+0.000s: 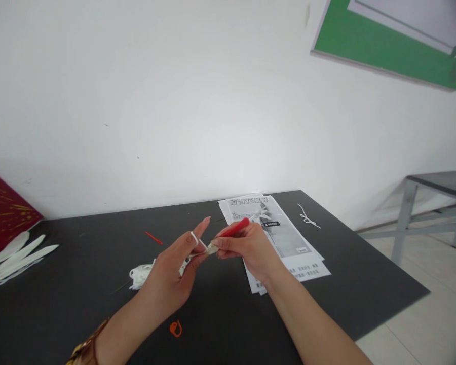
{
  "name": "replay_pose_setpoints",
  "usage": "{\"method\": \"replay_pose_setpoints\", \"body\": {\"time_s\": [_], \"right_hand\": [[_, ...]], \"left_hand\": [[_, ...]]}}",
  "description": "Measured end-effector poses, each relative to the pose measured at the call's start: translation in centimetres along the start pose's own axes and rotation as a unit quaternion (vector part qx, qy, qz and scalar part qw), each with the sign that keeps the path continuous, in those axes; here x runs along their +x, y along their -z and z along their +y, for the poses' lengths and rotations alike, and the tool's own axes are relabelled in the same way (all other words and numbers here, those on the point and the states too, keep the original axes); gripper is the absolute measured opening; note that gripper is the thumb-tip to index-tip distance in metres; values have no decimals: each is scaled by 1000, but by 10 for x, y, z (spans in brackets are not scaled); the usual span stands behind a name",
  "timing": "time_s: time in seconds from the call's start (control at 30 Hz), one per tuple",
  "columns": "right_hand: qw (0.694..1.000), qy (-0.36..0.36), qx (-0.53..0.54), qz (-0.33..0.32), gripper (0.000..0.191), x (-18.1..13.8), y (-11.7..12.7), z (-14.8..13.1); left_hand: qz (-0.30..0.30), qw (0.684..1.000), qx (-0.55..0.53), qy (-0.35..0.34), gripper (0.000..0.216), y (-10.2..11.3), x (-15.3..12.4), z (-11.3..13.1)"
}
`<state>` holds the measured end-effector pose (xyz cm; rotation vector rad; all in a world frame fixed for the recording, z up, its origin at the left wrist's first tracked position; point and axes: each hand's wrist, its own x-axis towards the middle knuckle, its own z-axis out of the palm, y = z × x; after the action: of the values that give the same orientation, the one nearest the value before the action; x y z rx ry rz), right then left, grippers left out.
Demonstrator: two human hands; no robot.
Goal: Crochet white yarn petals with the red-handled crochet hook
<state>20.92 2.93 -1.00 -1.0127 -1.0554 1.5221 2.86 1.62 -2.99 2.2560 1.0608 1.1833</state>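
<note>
My right hand (253,248) is closed round the red handle of a crochet hook (238,227), whose tip is hidden at the work. A small off-white crochet piece (212,249) sits where the fingertips of both hands meet. My left hand (175,268) pinches this piece between thumb and finger, with a strand of white yarn (194,237) looped over its raised index finger. Behind the left hand lies a loose bundle of white yarn (140,276), partly covered by it. Near the left wrist is an orange stitch marker (176,329).
Printed sheets (289,243) lie beneath and beyond my right hand. A thin red needle-like piece (154,238), a white yarn scrap (307,220) and long white petal-like pieces (23,258) rest on the black table (95,243). A white wall (155,101) stands behind.
</note>
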Motion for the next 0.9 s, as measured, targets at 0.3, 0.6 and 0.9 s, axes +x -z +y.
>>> {"method": "replay_pose_setpoints", "body": {"time_s": [0.3,0.6,0.9], "right_hand": [[998,-14,45,-51,21,0,2,1],[997,-5,56,-48,24,-3,-1,1],[989,48,129,-50,25,-2,-4,3]], "left_hand": [[0,971,-199,130,3,9,10,14],[34,951,-261,164,6,12,9,11],[67,866,-418,268,80,13,7,17]]}}
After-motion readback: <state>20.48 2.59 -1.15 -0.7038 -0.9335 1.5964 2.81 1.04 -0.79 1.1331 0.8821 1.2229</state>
